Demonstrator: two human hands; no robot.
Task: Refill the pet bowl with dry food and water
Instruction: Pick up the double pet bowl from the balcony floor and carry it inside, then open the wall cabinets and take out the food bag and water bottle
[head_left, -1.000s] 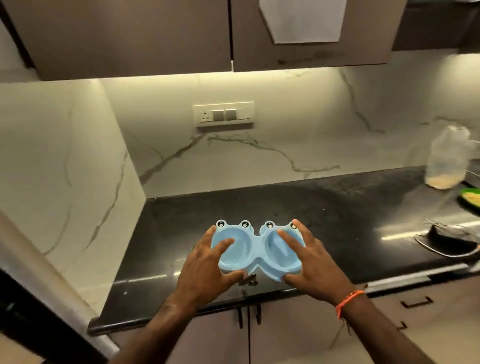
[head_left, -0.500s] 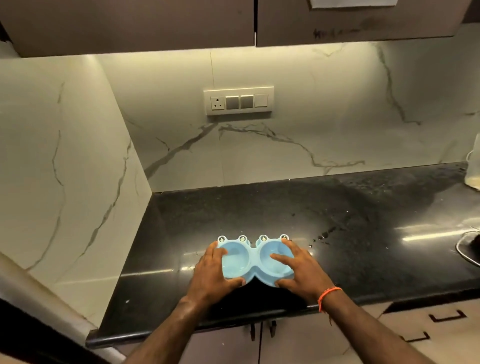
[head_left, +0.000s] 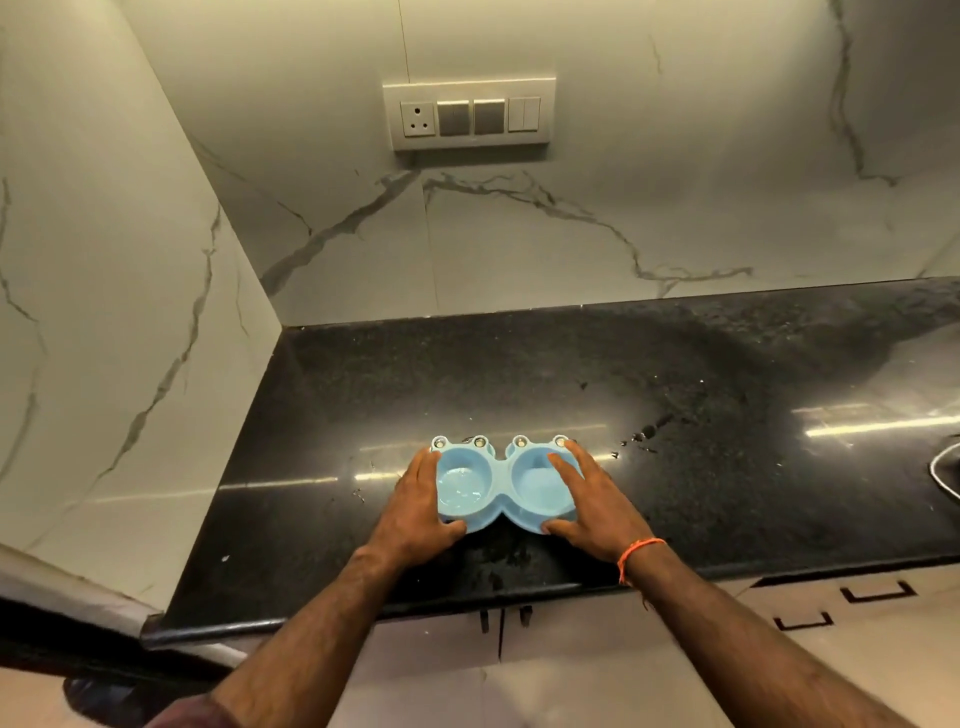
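Observation:
A light blue double pet bowl (head_left: 500, 480) with frog-eye knobs on its far rim sits on the black countertop (head_left: 519, 374), near the front edge. My left hand (head_left: 415, 514) grips its left end, fingers along the side and thumb at the front. My right hand (head_left: 597, 512), with an orange thread at the wrist, grips the right end, fingers lying over the right compartment's rim. Both compartments show only blue plastic, and the left one glistens.
Water drops (head_left: 644, 434) speckle the counter to the right of the bowl. A marble wall closes the left side, and a switch panel (head_left: 470, 114) is on the back wall. A pale curved rim (head_left: 943, 475) shows at the right edge. Cabinet handles (head_left: 878, 592) lie below.
The bowl was held tilted above the counter edge and has come down flat onto the counter. Both hands have stayed on it. The view has dropped and moved closer.

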